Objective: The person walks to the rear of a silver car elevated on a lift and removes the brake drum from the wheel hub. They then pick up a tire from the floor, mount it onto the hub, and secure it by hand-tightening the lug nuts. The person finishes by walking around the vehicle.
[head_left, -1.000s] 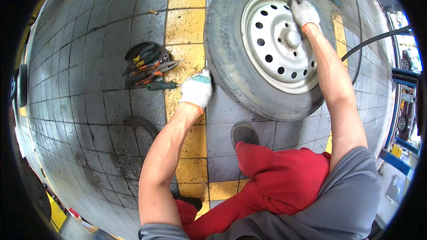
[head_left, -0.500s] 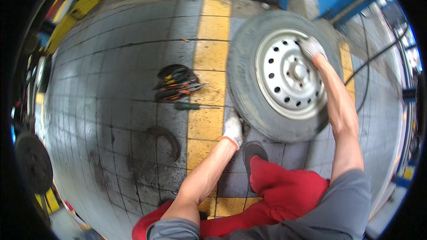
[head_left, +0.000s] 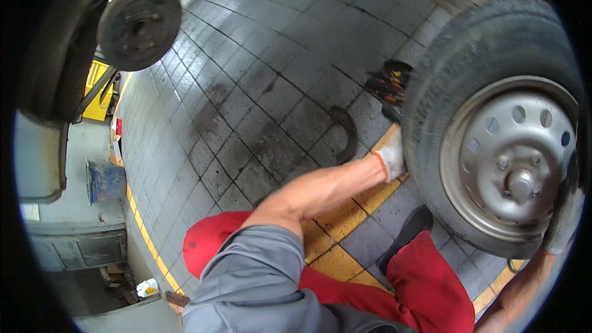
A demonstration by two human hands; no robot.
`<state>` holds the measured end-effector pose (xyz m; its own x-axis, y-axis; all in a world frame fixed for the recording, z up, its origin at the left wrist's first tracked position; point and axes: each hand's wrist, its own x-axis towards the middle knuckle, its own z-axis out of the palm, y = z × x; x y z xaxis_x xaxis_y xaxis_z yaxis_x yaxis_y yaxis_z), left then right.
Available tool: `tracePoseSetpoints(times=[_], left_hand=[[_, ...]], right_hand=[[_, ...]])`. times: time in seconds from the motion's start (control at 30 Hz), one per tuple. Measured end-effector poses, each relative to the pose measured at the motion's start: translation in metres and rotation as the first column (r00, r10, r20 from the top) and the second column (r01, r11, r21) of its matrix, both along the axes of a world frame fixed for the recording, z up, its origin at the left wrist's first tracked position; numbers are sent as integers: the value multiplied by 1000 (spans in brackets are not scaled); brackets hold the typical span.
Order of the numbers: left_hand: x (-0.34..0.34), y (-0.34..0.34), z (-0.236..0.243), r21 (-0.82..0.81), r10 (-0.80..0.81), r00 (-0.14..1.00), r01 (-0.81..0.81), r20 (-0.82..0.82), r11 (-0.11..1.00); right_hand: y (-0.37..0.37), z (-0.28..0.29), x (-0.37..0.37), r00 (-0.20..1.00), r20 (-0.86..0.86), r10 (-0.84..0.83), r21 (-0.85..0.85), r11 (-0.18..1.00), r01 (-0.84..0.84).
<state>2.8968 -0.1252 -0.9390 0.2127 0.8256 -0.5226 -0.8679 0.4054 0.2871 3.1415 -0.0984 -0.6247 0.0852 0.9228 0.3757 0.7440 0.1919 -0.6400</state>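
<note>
Nearest to you, at the lower edge of the frame, are your grey sleeve (head_left: pixel 250 271) and your red trousers (head_left: pixel 425 277), with one dark shoe (head_left: pixel 407 234) on the tiled floor. Your left hand (head_left: pixel 393 155), in a white glove with an orange cuff, is right of the centre, against the left side of the wheel (head_left: pixel 484 151). Its fingers are hidden there, so I cannot tell if they are clenched or released. Your right hand (head_left: pixel 564 225), in a glove dirty at the fingers, is at the right edge of the frame and touches the lower right side of this same wheel. It is dark and partly blurred, therefore I cannot tell how firmly it is closed. The wheel fills the right part of the frame; it has a black tyre (head_left: pixel 438 86) and a silver rim with round holes, and its outer face is turned toward you.

Just beyond your left hand, a dark curved piece (head_left: pixel 346 139) lies on the floor. Above it, a group of hand tools (head_left: pixel 388 86) is near the tyre, partly covered by it. Farther away, at the left side, there stands a blue bucket (head_left: pixel 106 182). In the upper left, you can see a dark round disc (head_left: pixel 140 24), with something yellow (head_left: pixel 97 95) below it.
</note>
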Motion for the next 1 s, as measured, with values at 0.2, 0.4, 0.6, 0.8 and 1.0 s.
tracePoseSetpoints(times=[0.2,0.4,0.6,0.8,1.0], left_hand=[[-208,-75,26,-73,218,945,-242,-243,968],[-334,-223,96,182,306,582,-264,-753,947],[-427,-314,5,333,785,417,-738,-459,587],[-438,-369,-67,232,911,352,-887,-217,398],[-435,-379,-123,235,938,345,-909,-41,344]], right_hand=[[62,-41,-21,754,634,174,421,740,-524],[-13,-36,-249,598,-197,777,430,617,-659],[-33,-86,-403,265,-452,852,321,432,-843],[-44,-156,-480,400,-195,896,45,416,-908],[-41,-149,-492,318,-206,925,-61,313,-948]])
